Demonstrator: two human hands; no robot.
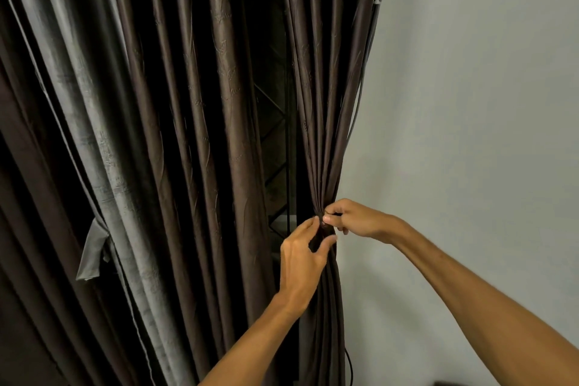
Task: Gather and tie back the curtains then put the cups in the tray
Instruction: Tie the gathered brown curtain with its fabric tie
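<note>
Curtain position: the gathered curtain (322, 135) is drawn into a tight bunch beside the wall, and its narrowest point lies directly between the two hands.
Right hand: the right hand (354, 219) is reached in from the wall side with its fingers curled, and the bunch is pinched at the waist. Whether only fabric or also a tie band is held cannot be told.
Left hand: the left hand (300, 257) is raised from below on the window side, with its fingers spread and only lightly bent. The forefinger tip and thumb tip are set against the bunch just under the right hand, and no closed grip is seen.
Folds: pleats are fanned out upward from the pinched point and hang straight and close below it, behind the left wrist.
Wall: a pale wall (470, 103) is touched by the bunch's right edge.
Cable: a thin dark cable (349, 363) is seen at the bunch's foot.
Gap: a dark window grille (272, 135) is exposed just left of the bunch.
Middle curtain: a second brown middle curtain (203, 135) hangs loose beyond the gap.
Grey curtain: a shiny grey curtain (94, 135) is hung farthest left, with a loose fabric strip (92, 255) dangling on it.
</note>
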